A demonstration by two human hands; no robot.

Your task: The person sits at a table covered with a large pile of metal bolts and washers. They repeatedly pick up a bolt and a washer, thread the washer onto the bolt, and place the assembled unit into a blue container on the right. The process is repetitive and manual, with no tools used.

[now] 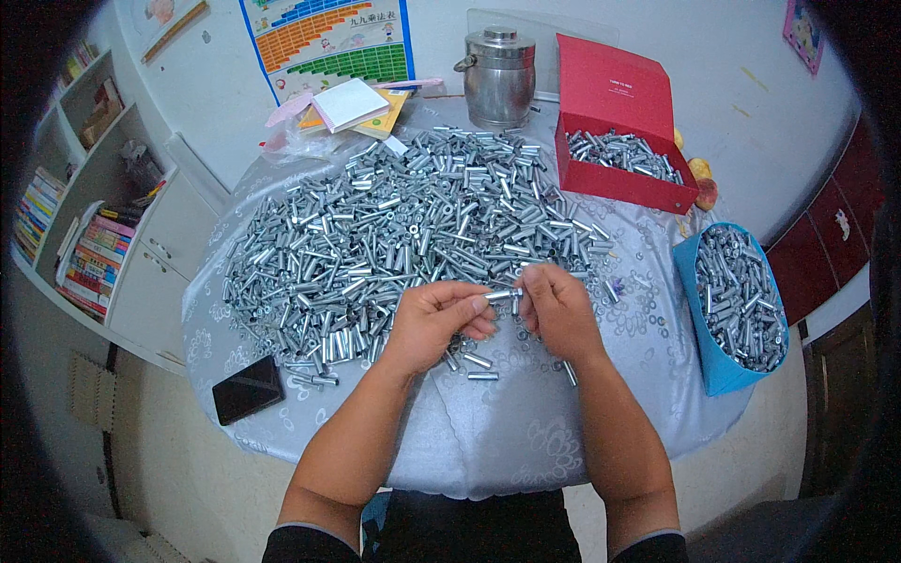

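Note:
My left hand [434,321] is closed, pinching a short shiny metal tube [499,295] between thumb and fingers. At the tube's right end, the thumb and fingers of my right hand [561,308] are pressed together; whatever small piece they hold there is hidden. Both hands are above the near edge of a large heap of silvery metal tubes and rods [413,220] spread over the table. A few loose metal tubes [482,375] lie on the cloth just below my hands.
A blue bin [706,349] full of metal pieces stands at the right edge. Behind it, an open red box [619,186] holds more. A steel canister [499,80] and a white notepad [350,103] sit at the back. A black phone [247,390] lies at the left on the silvery tablecloth [469,441].

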